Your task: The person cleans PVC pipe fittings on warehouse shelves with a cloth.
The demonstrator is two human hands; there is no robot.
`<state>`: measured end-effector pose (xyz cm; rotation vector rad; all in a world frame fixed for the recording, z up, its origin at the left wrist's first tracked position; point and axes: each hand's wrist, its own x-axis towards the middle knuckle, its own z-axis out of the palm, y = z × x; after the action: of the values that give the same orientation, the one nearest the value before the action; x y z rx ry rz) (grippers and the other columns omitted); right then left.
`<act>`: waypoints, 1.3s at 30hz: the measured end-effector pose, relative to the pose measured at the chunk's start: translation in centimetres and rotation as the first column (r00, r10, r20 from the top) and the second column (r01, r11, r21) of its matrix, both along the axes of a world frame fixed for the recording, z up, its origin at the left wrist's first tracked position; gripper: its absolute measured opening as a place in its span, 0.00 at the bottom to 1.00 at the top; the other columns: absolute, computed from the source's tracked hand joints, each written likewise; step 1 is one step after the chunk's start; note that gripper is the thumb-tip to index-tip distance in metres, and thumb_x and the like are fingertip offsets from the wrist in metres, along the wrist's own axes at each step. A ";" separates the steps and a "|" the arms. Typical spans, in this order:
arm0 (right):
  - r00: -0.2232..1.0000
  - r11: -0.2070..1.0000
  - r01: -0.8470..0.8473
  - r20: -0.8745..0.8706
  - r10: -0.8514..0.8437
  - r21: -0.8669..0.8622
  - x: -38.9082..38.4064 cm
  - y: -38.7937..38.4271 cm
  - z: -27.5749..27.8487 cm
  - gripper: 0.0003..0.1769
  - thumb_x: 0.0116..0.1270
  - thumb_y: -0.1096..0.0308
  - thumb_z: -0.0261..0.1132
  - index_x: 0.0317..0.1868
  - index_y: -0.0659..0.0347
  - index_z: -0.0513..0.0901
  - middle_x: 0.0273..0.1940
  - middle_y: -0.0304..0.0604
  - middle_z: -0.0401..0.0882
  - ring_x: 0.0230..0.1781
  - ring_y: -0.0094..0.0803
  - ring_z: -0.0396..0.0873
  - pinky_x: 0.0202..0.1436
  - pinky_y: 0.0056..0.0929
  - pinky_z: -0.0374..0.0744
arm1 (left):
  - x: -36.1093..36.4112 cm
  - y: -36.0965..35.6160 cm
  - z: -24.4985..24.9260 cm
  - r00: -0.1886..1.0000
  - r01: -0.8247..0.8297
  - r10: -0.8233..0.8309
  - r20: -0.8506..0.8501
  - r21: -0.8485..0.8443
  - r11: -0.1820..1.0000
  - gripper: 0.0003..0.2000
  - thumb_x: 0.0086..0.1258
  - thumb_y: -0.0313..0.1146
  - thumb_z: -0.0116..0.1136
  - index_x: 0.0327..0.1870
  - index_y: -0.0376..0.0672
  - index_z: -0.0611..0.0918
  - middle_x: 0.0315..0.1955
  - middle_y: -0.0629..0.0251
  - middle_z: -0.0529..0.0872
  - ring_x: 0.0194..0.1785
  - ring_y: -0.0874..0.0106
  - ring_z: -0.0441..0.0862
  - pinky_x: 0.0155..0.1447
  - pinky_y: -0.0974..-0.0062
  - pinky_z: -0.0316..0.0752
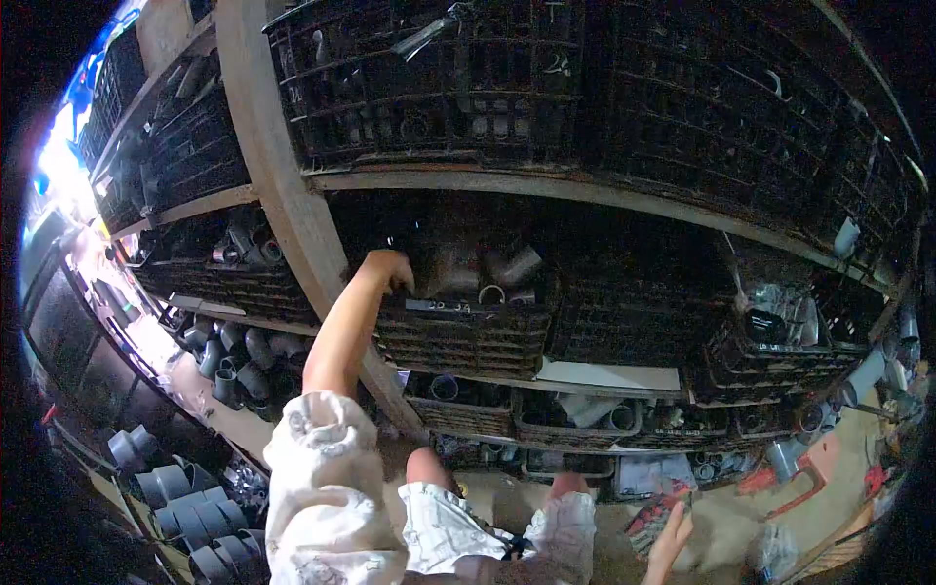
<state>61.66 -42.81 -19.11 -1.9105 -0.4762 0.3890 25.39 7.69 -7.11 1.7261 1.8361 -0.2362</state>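
My left hand [389, 268] reaches into a dark crate [468, 336] on the middle shelf, at its left front edge. Its fingers bend down into shadow, and what they touch, if anything, is hidden. Grey pipe fittings [517, 265] lie in that crate, to the right of the hand. Low at the right, my right hand [675, 531] hangs over the floor beside my knee. Its fingers are partly blurred, and I cannot make out anything in them.
A wooden post [278, 175] stands left of the crate. More black crates [429, 88] fill the shelf above. Grey fittings [195, 517] lie at the lower left. A red object [819, 468] sits on the floor at the right.
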 end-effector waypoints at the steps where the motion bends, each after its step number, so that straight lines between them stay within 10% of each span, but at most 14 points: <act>1: 0.995 0.992 -0.097 -0.040 0.094 -0.084 1.2 -0.8 -0.3 0.23 0.64 0.54 0.49 0.51 0.62 0.69 0.49 0.52 0.68 0.49 0.32 0.67 0.51 0.30 0.63 | -0.4 0.7 -0.1 1.000 -0.017 0.018 0.016 -0.023 1.000 0.26 0.38 0.40 0.65 0.41 0.35 0.77 0.43 0.50 0.76 0.46 0.62 0.75 0.44 0.68 0.73; 4: 0.995 0.995 -0.089 0.047 0.087 0.054 0.5 -0.9 1.3 0.23 0.64 0.53 0.47 0.50 0.62 0.71 0.46 0.50 0.72 0.45 0.32 0.70 0.47 0.30 0.66 | 0.6 1.5 -0.3 0.960 0.237 -0.185 -0.209 0.264 0.935 0.23 0.40 0.39 0.67 0.39 0.38 0.79 0.42 0.54 0.77 0.44 0.63 0.76 0.43 0.66 0.73; 8: 0.992 0.987 -0.057 0.117 0.040 0.147 0.6 -1.2 1.5 0.23 0.64 0.53 0.47 0.44 0.66 0.74 0.40 0.47 0.75 0.40 0.37 0.72 0.42 0.32 0.69 | 1.7 -0.3 1.0 0.916 0.227 -0.202 -0.347 0.033 0.973 0.21 0.40 0.36 0.67 0.37 0.38 0.80 0.42 0.55 0.78 0.43 0.62 0.77 0.42 0.66 0.74; 21: 0.996 0.977 0.031 0.074 -0.047 0.209 -1.2 0.5 -0.6 0.28 0.63 0.54 0.49 0.53 0.73 0.64 0.52 0.52 0.64 0.51 0.35 0.63 0.55 0.28 0.58 | -1.0 6.3 -4.9 0.852 0.504 -0.325 -0.411 0.473 0.723 0.12 0.37 0.28 0.56 0.28 0.40 0.78 0.31 0.54 0.79 0.37 0.60 0.77 0.38 0.65 0.72; 25: 0.991 0.998 0.070 -0.110 -0.070 -0.008 -0.7 -0.2 -0.4 0.29 0.64 0.57 0.48 0.58 0.70 0.57 0.60 0.54 0.55 0.60 0.40 0.53 0.62 0.30 0.50 | -0.1 -0.3 1.2 0.931 0.356 -0.303 -0.204 0.688 0.633 0.09 0.37 0.28 0.52 0.24 0.39 0.75 0.25 0.54 0.78 0.33 0.58 0.75 0.36 0.64 0.69; 33: 0.991 0.982 -0.007 0.133 -0.019 0.189 -0.2 -0.6 -1.3 0.26 0.64 0.59 0.48 0.55 0.72 0.60 0.56 0.56 0.59 0.57 0.44 0.58 0.59 0.31 0.54 | 0.9 -1.9 3.7 0.885 -0.192 -0.378 0.272 0.953 0.235 0.07 0.45 0.28 0.54 0.26 0.38 0.76 0.24 0.53 0.77 0.31 0.57 0.74 0.37 0.66 0.69; 36: 0.999 0.991 -0.022 0.037 0.017 0.129 -1.2 -0.2 0.5 0.22 0.64 0.60 0.48 0.50 0.71 0.65 0.50 0.55 0.64 0.49 0.42 0.63 0.54 0.32 0.59 | 0.6 -0.8 3.8 0.883 -0.219 -0.417 0.214 0.975 0.037 0.04 0.47 0.25 0.53 0.25 0.38 0.76 0.23 0.57 0.76 0.27 0.63 0.74 0.35 0.70 0.68; 39: 0.995 0.984 -0.100 -0.009 0.103 0.150 -1.6 0.2 1.1 0.19 0.64 0.60 0.48 0.43 0.70 0.68 0.43 0.53 0.68 0.42 0.40 0.66 0.48 0.33 0.62 | 0.7 -0.9 4.1 0.649 -0.420 -0.562 0.512 0.858 0.296 0.04 0.50 0.22 0.52 0.27 0.37 0.75 0.23 0.63 0.75 0.28 0.71 0.71 0.35 0.74 0.67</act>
<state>60.02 -42.62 -17.99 -1.7416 -0.5777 0.4237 26.10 6.76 -2.98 2.0587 1.0940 1.7745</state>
